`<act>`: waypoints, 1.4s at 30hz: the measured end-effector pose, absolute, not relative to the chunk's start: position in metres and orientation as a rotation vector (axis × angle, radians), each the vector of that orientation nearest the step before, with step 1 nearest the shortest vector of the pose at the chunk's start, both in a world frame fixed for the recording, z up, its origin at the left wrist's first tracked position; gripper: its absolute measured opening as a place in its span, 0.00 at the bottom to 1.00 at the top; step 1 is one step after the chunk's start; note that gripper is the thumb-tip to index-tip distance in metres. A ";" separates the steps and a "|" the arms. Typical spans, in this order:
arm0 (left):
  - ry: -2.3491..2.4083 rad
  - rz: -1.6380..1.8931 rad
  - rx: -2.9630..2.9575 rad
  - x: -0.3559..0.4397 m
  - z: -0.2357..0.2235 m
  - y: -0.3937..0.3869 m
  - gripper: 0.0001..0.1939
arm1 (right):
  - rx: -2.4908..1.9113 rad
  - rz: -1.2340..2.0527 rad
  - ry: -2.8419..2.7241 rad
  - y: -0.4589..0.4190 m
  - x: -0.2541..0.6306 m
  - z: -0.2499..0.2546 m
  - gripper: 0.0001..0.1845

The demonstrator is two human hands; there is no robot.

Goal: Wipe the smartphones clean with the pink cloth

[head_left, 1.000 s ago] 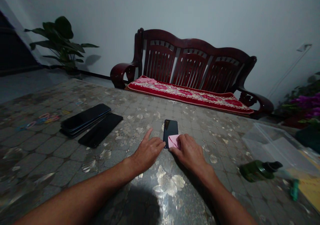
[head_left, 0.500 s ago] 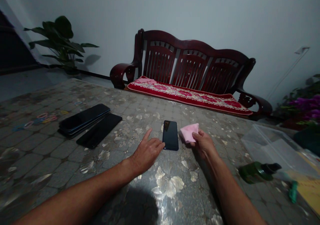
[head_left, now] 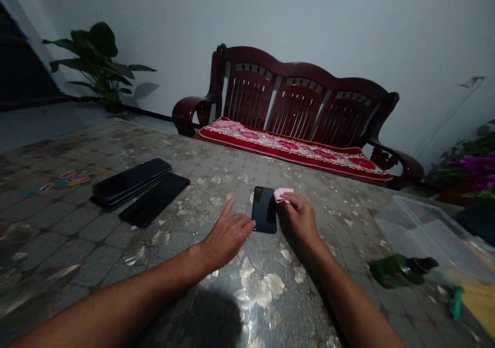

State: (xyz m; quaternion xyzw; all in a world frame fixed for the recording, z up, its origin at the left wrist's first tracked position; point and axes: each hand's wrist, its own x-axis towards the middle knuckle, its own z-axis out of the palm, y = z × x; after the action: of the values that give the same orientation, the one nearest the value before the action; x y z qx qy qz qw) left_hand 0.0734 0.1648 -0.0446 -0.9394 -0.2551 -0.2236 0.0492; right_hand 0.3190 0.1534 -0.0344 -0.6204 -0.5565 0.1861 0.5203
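So, biggest stuff first: the whole back is taken up by a pale wall (head_left: 309, 18), and most of the foreground is covered by a grey table (head_left: 216, 167) patterned with tiles and flowers. Between the two, a dark red wooden bench (head_left: 297, 105) can be seen, its seat topped by a red floral cover (head_left: 290, 147). The left corner is filled by a leafy plant (head_left: 102, 38). Over on the right, a clear plastic box (head_left: 429, 234) is parked near some purple flowers (head_left: 477, 170).

Left of centre, dark phones are piled in a stack (head_left: 133, 178), with a single black phone (head_left: 154, 201) laid just beside it.

The left hand (head_left: 228, 234) is held open, nothing gripped, fingertips rested at the lower left edge of the middle phone (head_left: 264, 211), which is laid screen up on the table. A pink cloth (head_left: 283, 193) is pinched in the right hand (head_left: 301, 216), right at that phone's upper right edge; whether the edge is actually touched can't be told.

Near the box, a green bottle (head_left: 400, 271) with a black top is seen, apparently laid on its side. Smallest of all, some coloured loops (head_left: 71, 178) are scattered far left.
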 end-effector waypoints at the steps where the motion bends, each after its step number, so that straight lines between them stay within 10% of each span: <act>1: -0.779 -0.683 -2.858 0.073 -0.045 0.165 0.15 | -1.486 0.347 -1.457 0.152 0.319 -0.037 0.13; 42: -0.737 -0.691 -2.879 0.074 -0.043 0.165 0.14 | -1.690 0.168 -2.075 0.177 0.311 -0.029 0.19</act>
State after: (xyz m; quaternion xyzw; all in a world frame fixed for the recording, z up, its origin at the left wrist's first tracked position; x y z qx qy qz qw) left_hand 0.0742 0.1647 -0.0426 -0.9426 -0.2414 -0.2262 0.0453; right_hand 0.3112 0.1768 -0.0293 -0.6137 -0.7534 0.0610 0.2279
